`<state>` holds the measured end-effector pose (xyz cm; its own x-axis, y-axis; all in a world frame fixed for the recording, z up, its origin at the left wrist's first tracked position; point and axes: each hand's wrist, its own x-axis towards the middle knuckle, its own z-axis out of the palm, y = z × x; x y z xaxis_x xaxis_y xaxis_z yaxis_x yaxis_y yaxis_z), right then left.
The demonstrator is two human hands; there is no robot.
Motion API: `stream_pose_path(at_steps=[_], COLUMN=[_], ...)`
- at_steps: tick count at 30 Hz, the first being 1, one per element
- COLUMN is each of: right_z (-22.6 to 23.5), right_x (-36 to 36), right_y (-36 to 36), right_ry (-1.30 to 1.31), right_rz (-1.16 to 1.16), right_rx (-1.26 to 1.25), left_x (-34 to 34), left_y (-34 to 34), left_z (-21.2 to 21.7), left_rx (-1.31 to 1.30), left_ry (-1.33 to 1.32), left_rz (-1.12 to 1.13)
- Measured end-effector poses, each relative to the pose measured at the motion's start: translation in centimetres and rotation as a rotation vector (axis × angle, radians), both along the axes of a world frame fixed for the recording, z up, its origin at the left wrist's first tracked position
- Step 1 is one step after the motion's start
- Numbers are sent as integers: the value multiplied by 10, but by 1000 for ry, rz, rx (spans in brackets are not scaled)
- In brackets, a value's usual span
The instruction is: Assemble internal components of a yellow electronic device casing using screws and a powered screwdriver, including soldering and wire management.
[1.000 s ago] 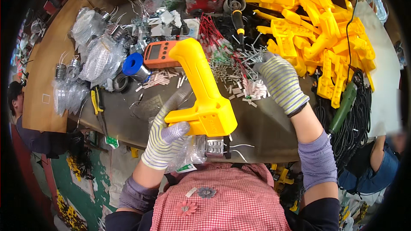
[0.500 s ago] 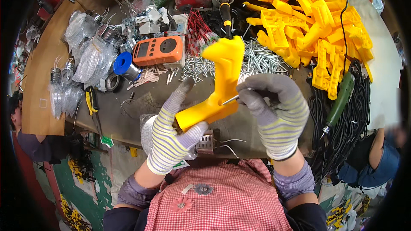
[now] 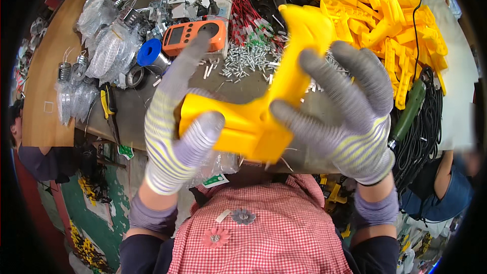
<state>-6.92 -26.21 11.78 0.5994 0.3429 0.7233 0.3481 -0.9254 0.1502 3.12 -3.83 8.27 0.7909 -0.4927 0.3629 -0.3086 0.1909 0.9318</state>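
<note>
A yellow plastic gun-shaped housing is held over the near edge of the bench, slightly blurred by motion. My gloved left hand is closed round its barrel end at the left, thumb on the near face, index finger stretched out beyond it. My gloved right hand has its fingers spread at the handle side. Its thumb and index fingertips overlap the housing; whether they press on it I cannot tell. No screw shows in this hand. A small dark hole is visible near the bend of the housing.
Loose screws lie behind the housing. An orange meter, a blue wire spool, yellow-handled pliers and bagged heating coils sit to the left. Yellow housings, a green screwdriver and black cables are at the right.
The small metal screw between my right fingers no longer shows. My right fingers have spread apart, and the housing has tipped to the right and come closer. My left hand keeps its hold.
</note>
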Motion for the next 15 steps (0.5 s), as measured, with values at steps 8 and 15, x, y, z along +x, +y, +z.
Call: stream_pose_path(at_steps=[8, 15], right_z=[-29, -71], right_x=[-76, -87], right_y=[-27, -19], right_ry=[697, 623], right_rz=[99, -142], right_rx=[198, 239], left_x=[0, -17], left_y=[-3, -17], left_z=[-30, -38], left_rx=[535, 863], left_ry=[-354, -634], left_rz=[-263, -396])
